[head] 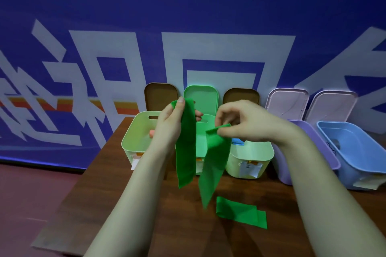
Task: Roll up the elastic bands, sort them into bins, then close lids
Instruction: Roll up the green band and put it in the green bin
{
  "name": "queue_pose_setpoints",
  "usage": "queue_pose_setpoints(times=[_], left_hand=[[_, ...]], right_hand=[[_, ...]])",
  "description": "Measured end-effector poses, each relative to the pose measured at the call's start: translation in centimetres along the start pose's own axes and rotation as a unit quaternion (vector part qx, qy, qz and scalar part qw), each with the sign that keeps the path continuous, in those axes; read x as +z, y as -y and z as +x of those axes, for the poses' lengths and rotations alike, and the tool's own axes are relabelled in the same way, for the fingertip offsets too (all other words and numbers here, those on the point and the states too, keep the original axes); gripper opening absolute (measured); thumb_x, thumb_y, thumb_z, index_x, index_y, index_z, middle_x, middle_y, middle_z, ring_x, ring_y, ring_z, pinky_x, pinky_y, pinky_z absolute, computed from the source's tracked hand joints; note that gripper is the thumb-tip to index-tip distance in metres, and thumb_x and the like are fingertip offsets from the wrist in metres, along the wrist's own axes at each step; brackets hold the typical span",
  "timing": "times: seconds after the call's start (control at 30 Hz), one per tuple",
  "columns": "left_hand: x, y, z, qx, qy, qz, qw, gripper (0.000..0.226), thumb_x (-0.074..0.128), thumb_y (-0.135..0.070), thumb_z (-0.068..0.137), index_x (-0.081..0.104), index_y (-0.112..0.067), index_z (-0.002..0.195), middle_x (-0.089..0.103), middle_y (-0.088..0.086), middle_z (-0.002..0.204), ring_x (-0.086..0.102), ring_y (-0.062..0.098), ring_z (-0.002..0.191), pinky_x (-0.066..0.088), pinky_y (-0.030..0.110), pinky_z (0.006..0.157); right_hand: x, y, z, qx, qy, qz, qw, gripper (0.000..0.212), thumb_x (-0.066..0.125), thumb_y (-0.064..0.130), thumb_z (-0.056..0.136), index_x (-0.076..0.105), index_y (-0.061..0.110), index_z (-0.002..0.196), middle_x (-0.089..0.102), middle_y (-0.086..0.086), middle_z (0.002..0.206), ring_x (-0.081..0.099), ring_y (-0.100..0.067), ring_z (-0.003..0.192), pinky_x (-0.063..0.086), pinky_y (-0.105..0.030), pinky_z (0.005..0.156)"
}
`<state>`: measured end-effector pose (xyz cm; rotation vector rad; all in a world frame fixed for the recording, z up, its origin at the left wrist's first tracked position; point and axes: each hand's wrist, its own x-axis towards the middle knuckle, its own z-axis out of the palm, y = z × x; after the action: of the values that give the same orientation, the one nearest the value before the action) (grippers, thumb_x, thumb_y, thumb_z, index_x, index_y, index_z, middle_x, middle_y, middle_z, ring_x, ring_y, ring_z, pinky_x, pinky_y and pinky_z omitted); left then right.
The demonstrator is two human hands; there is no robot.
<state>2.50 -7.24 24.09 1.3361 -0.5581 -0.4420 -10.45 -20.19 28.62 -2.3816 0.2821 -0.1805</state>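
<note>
Head view: green band point(186, 152) pinched high in left grip point(171, 119) and at folded end in right grip point(244, 123), hanging over counter point(125, 204) before green bin point(201, 135). Begin at right end, roll tight, keep edges square, feed slack from left under tension.

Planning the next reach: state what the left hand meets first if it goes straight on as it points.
Probably the upright green lid; the left hand, gripping the green band, points toward it. Depth unclear.
</note>
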Motion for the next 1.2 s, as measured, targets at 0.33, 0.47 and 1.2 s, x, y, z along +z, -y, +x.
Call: queue_pose_setpoints(times=[0.33, 0.47, 1.2], left_hand=[[1.2, -1.9, 0.2, -0.030, 0.050, -0.082, 0.995, 0.031, 0.046, -0.032, 0.098, 0.068, -0.010, 0.103, 0.073, 0.005, 0.086, 0.070, 0.016, 0.077, 0.054, 0.022, 0.059], [1.4, -2.3, 0.2, -0.020, 0.063, -0.079, 0.995, 0.032, 0.046, -0.030, 0.098, 0.067, -0.008, 0.107, 0.072, 0.011, 0.099, 0.068, 0.021, 0.091, 0.055, 0.029, 0.077], [2.9, -2.7, -0.8, -0.007, 0.093, -0.057, 0.994, 0.044, 0.039, -0.039, 0.099, 0.076, -0.028, 0.080, 0.075, 0.004, 0.087, 0.070, 0.016, 0.088, 0.051, 0.036, 0.089]], right_hand=[[-0.2, 2.1, 0.5, -0.100, -0.060, 0.071, 0.991, 0.003, 0.070, 0.019, 0.085, 0.066, 0.019, 0.085, 0.065, 0.009, 0.072, 0.051, -0.015, 0.054, 0.048, -0.035, 0.056], [-0.2, 2.3, 0.7, -0.133, -0.117, 0.048, 0.983, 0.006, 0.072, 0.018, 0.081, 0.071, 0.023, 0.084, 0.061, 0.008, 0.086, 0.037, -0.007, 0.053, 0.038, -0.024, 0.055], [-0.2, 2.3, 2.0, -0.129, -0.258, -0.012, 0.958, 0.011, 0.074, 0.017, 0.078, 0.066, 0.022, 0.081, 0.059, 0.009, 0.082, 0.045, -0.007, 0.057, 0.042, -0.024, 0.057]])
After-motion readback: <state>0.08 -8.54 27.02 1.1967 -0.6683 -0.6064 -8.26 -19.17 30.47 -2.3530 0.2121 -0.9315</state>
